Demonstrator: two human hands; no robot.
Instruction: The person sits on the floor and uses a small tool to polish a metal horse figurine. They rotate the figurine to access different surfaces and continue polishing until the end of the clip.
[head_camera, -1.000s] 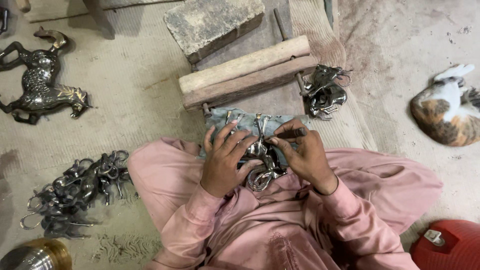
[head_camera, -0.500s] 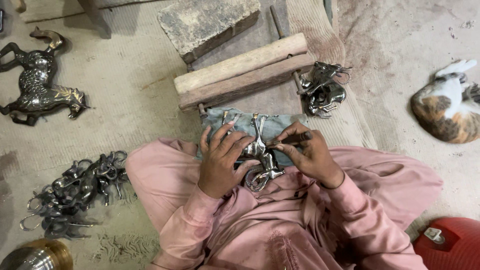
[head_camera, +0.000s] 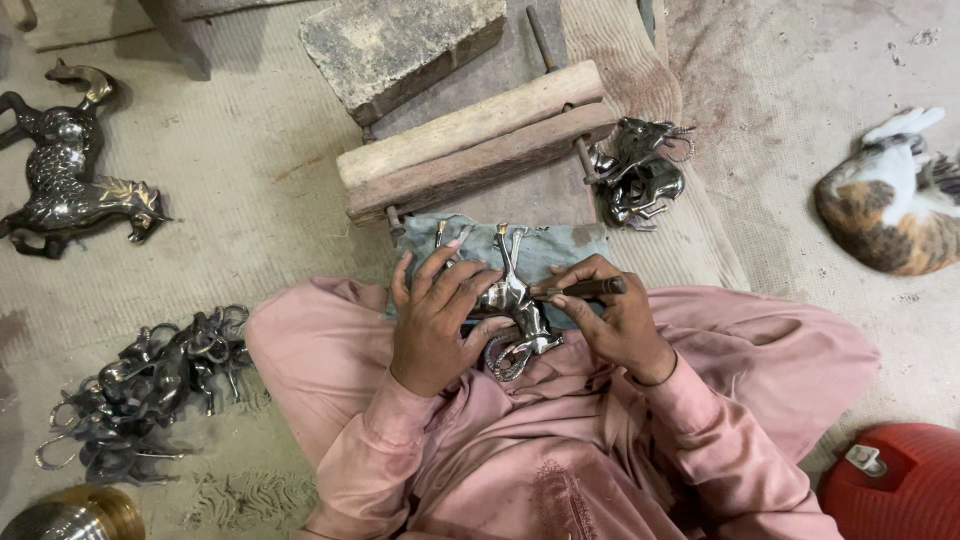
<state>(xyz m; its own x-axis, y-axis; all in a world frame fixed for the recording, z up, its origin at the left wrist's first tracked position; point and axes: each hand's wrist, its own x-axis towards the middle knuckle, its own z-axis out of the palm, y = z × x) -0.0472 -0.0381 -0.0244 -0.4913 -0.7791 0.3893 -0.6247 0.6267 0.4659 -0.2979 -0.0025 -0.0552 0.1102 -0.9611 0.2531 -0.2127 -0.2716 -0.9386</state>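
A small shiny metal animal figurine (head_camera: 512, 310) lies on a grey-blue cloth (head_camera: 560, 250) over my lap, legs pointing away from me. My left hand (head_camera: 432, 320) presses down on it and holds it from the left. My right hand (head_camera: 612, 322) grips a thin dark tool (head_camera: 580, 289) whose tip touches the figurine's body. Just beyond the cloth sits a wooden clamp made of two long blocks (head_camera: 480, 145).
A pile of dark metal figurines (head_camera: 150, 385) lies at my left, a large metal horse figure (head_camera: 65, 180) at far left, another figurine (head_camera: 640, 175) right of the clamp. A stone block (head_camera: 400, 45) is ahead. A cat (head_camera: 885, 215) lies at right; a red container (head_camera: 900, 485) at lower right.
The view has shifted slightly. My hands stay on the figurine, with small movements of the tool and fingers.
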